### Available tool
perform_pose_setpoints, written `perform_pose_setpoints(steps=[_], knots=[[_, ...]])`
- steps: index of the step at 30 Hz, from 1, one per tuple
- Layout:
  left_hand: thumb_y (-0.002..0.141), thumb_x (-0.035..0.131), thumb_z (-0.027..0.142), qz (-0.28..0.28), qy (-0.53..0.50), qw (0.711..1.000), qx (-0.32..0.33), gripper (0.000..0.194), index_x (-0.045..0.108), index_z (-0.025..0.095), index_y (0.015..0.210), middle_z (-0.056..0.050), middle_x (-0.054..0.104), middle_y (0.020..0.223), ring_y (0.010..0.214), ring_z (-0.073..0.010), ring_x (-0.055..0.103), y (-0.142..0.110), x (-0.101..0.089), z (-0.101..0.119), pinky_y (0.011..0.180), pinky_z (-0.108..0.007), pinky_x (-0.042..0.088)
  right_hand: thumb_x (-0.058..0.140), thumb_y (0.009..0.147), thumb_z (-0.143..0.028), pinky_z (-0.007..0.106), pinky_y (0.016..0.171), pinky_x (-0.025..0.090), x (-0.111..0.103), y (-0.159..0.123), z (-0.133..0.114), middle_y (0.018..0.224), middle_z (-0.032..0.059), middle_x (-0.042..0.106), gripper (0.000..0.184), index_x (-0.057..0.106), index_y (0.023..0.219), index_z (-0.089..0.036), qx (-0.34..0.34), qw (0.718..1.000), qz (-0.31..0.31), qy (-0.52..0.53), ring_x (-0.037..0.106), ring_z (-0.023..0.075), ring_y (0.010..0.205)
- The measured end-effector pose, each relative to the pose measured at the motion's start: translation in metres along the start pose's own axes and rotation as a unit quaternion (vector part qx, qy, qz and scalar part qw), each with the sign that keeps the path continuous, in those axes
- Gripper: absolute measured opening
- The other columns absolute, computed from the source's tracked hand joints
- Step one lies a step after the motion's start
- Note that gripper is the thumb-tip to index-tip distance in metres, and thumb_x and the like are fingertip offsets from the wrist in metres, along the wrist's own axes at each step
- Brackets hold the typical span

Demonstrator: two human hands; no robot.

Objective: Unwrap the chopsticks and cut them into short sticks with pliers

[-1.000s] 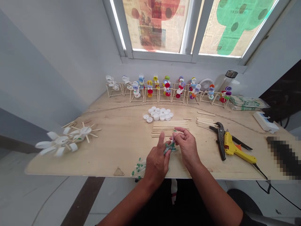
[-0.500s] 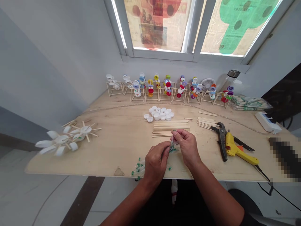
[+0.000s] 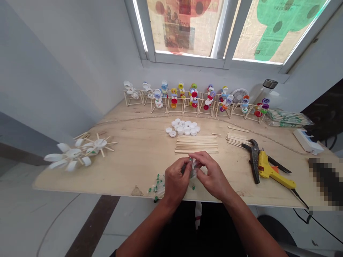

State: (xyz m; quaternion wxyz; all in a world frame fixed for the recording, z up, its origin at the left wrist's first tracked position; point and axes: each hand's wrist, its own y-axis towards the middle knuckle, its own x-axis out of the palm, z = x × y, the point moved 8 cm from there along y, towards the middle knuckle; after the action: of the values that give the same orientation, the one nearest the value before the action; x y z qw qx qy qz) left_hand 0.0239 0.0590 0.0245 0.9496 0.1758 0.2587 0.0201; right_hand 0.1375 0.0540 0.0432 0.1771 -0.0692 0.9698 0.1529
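Fiddly handling step, I judge: my left grip (image 3: 176, 178) pinches clear plastic piece (image 3: 193, 167); right grip (image 3: 213, 175) curls about it, closure unclear. Green-tipped pieces (image 3: 160, 187) beside left grip. Next move needs steadiness.

The broad pale wooden tabletop (image 3: 128, 153) looks smooth and lightly grained. Straight pale wooden sticks (image 3: 197, 144) appear matt; round white plastic caps (image 3: 180, 131), smooth; small clear green-ended plastic pieces (image 3: 160, 186), shiny; the long clear plastic bag (image 3: 291, 118), glossy and crinkled.
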Motion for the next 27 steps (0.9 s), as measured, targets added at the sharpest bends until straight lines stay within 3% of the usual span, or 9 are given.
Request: perform_pose_setpoints(steps=[5,12,16,21,24,27], knots=[[0.082,0.049,0.026,0.024,-0.016,1.000,-0.010,0.018,0.064,0.017,0.085,-0.002,0.070,0.078,0.068,-0.0139,0.063,0.001,-0.003,-0.004,0.065,-0.024,0.048,0.049,0.076,-0.005,0.032,0.081,0.048,0.008,-0.005,0.001,0.110,0.0065,0.051,0.050,0.053,0.121,-0.025,-0.026,0.999,0.007,-0.024,0.055,0.0154,0.088],[0.081,0.051,0.027,0.041,-0.016,0.999,-0.016,0.017,0.065,0.018,0.083,0.000,0.069,0.074,0.063,-0.0129,0.062,0.001,-0.008,-0.004,0.064,-0.023,0.047,0.047,0.082,-0.009,0.034,0.092,0.043,0.016,-0.009,-0.005,0.118,0.0085,0.047,0.051,0.044,0.130,-0.024,-0.066,0.996,-0.010,-0.050,0.048,0.0184,0.108],[0.080,0.052,0.028,0.030,-0.023,0.999,-0.019,0.016,0.065,0.018,0.082,0.000,0.069,0.073,0.064,-0.0132,0.062,0.002,-0.007,-0.002,0.063,-0.023,0.046,0.045,0.088,-0.018,0.033,0.090,0.044,0.008,-0.006,-0.001,0.109,0.0072,0.054,0.034,0.056,0.120,-0.024,-0.054,0.998,0.033,-0.008,0.052,0.0179,0.103],[0.081,0.054,0.029,-0.039,-0.074,0.996,-0.014,0.018,0.065,0.018,0.089,-0.003,0.070,0.084,0.075,-0.0150,0.064,0.005,-0.001,-0.001,0.069,-0.024,0.049,0.047,0.088,-0.024,0.029,0.079,0.045,-0.003,0.001,0.015,0.093,0.0041,0.060,0.025,0.066,0.104,-0.023,0.027,0.989,0.094,0.115,0.057,0.0165,0.090],[0.082,0.052,0.028,-0.064,-0.081,0.995,-0.015,0.019,0.065,0.018,0.092,-0.004,0.070,0.088,0.079,-0.0163,0.064,0.007,-0.001,-0.001,0.071,-0.025,0.049,0.050,0.087,-0.026,0.028,0.074,0.045,-0.003,0.002,0.016,0.090,0.0036,0.060,0.022,0.068,0.099,-0.022,0.060,0.979,0.088,0.171,0.056,0.0156,0.085],[0.081,0.051,0.028,-0.070,-0.078,0.994,-0.016,0.018,0.066,0.018,0.087,-0.003,0.069,0.084,0.077,-0.0160,0.062,0.010,-0.002,-0.001,0.071,-0.026,0.048,0.052,0.086,-0.026,0.029,0.076,0.045,-0.003,0.002,0.010,0.089,0.0041,0.059,0.020,0.071,0.092,-0.022,0.052,0.982,0.059,0.172,0.056,0.0166,0.087]])
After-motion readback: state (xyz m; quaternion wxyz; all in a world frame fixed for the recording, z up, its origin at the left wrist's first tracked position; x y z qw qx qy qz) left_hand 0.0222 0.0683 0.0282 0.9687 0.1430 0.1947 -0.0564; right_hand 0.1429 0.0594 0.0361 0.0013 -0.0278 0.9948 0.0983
